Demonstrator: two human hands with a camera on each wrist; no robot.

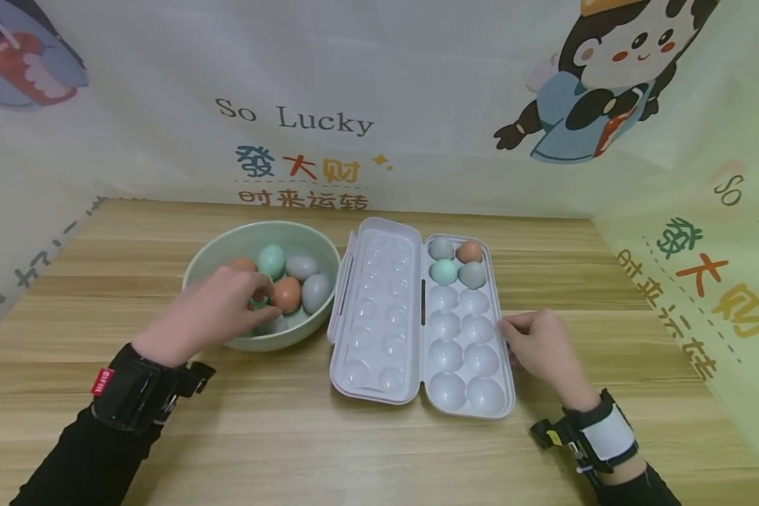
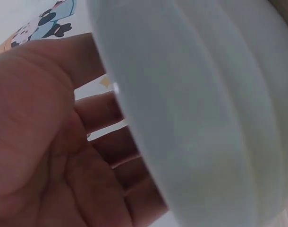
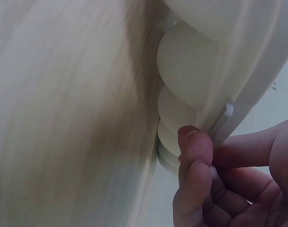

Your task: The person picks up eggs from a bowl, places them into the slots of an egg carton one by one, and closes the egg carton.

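Note:
My left hand (image 1: 221, 307) reaches over the near left rim of a pale green bowl (image 1: 196, 260) holding several eggs. Its thumb and forefinger curve on either side of a green egg (image 1: 259, 303); whether they grip it is unclear. A brown egg (image 1: 287, 294) lies right beside the fingertips. In the left wrist view the bowl's wall (image 2: 191, 118) hides them. At the right, an egg box (image 1: 374, 316) lies open, with grey, brown and green eggs in its far two rows. My right hand (image 1: 544, 348) pinches the tray's right edge, near the small tab (image 3: 222, 120).
The egg box's lid lies flat to the left, close to the bowl. Both stand on a wooden table (image 1: 278, 436). A printed cloth (image 1: 417, 105) rises behind the table and at both sides. More eggs, such as a teal one (image 1: 271, 261), fill the bowl.

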